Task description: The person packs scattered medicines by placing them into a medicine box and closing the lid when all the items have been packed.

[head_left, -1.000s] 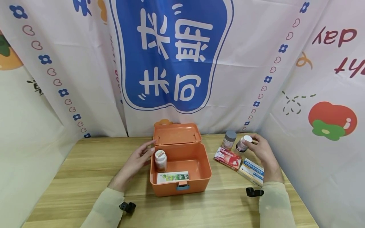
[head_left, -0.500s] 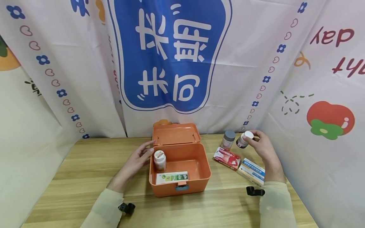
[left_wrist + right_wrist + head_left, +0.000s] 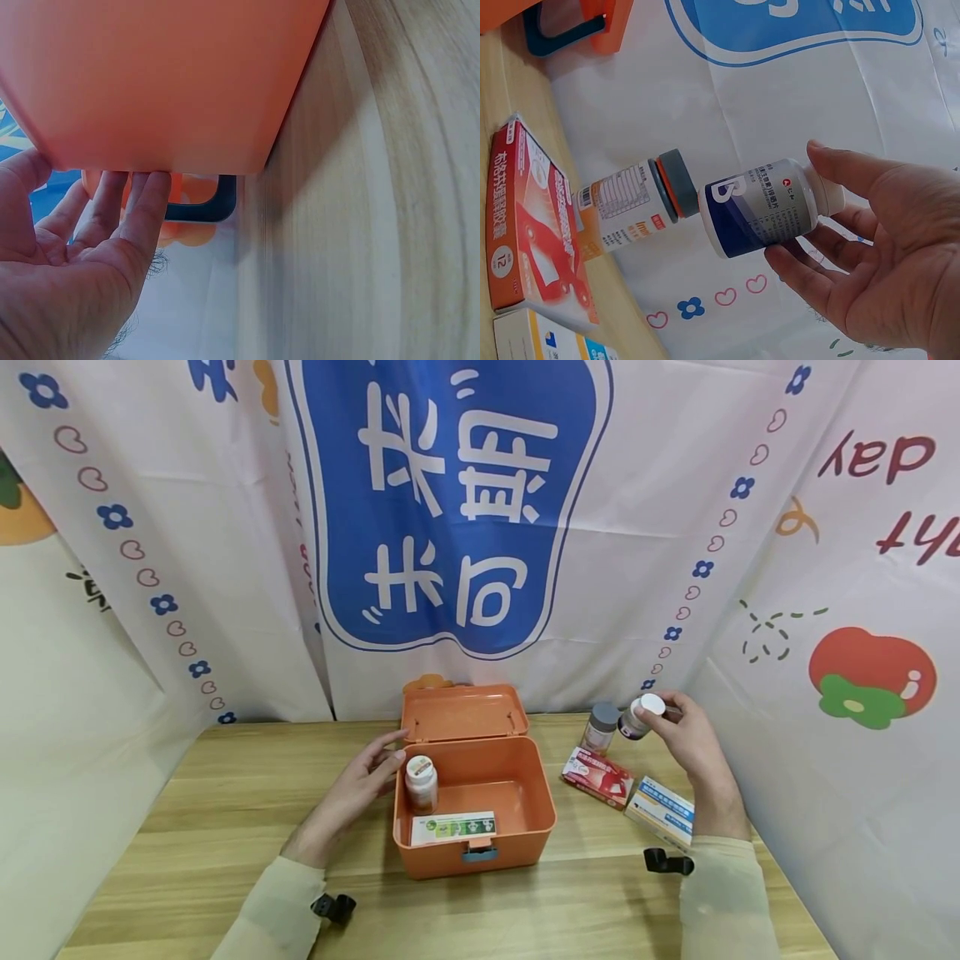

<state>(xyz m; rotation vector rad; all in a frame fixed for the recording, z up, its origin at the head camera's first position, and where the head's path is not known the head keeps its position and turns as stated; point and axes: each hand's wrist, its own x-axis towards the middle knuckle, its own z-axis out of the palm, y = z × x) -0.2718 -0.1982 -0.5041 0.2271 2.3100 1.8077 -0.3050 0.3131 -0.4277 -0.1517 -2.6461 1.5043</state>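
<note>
My right hand point(image 3: 693, 739) pinches a white-capped pill bottle point(image 3: 761, 206) with a dark blue and silver label, thumb and fingers about its cap and upper part. The bottle is tilted above the table in the right wrist view, its base next to the grey lid of a second pill bottle point(image 3: 630, 206). At the box's back left corner, my left hand point(image 3: 360, 789) touches the orange medicine box point(image 3: 474, 856) with outstretched fingers, thumb at the rim. Inside the box stand a white pill bottle point(image 3: 422, 785) and a white-green carton point(image 3: 453, 828). Its lid point(image 3: 465, 714) is folded back.
A red medicine carton point(image 3: 598, 777) lies in front of the grey-lidded bottle. Nearer my right wrist is a blue-and-white medicine carton point(image 3: 662, 812). Printed cloth point(image 3: 622, 568) hangs behind the wooden table point(image 3: 247, 802).
My right hand has raised the white-capped bottle and tilted it, bringing it slightly toward the grey-lidded one. The left hand and the box have stayed put.
</note>
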